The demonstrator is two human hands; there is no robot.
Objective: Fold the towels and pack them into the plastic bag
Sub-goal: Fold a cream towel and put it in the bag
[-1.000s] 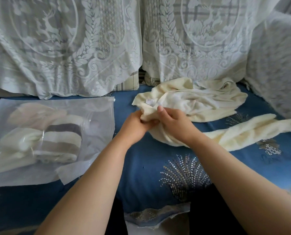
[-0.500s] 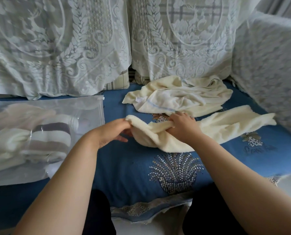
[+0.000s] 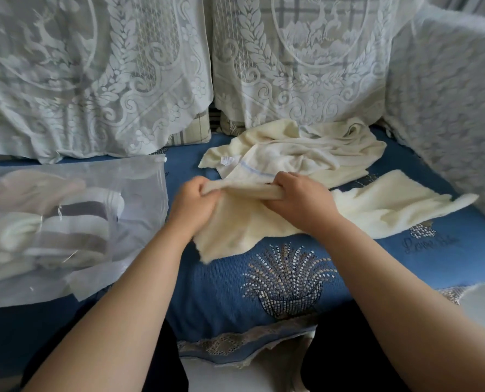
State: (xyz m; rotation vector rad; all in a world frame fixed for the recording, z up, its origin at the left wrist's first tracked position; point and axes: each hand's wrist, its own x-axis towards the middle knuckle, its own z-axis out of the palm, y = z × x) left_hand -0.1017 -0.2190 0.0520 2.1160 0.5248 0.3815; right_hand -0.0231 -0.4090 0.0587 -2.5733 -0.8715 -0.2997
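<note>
A cream towel (image 3: 377,205) lies stretched across the blue sofa seat, its right end spread flat. My left hand (image 3: 193,205) grips its upper edge near the left corner. A little to the right, my right hand (image 3: 300,199) grips the same edge, and the edge runs taut between them. Behind them sits a second, crumpled cream towel (image 3: 306,148) with a small white label. At the left lies a clear plastic bag (image 3: 139,193) holding several folded towels, one striped grey and white.
The blue seat cover (image 3: 264,292) has a beaded embroidered motif in front of my hands. White lace covers (image 3: 122,80) drape the back cushions and the right armrest (image 3: 447,108). The seat's front edge is near my knees.
My hands have moved apart along the towel's edge, pulling it straight. The towel has spread out flatter on the seat, and the view has shifted slightly.
</note>
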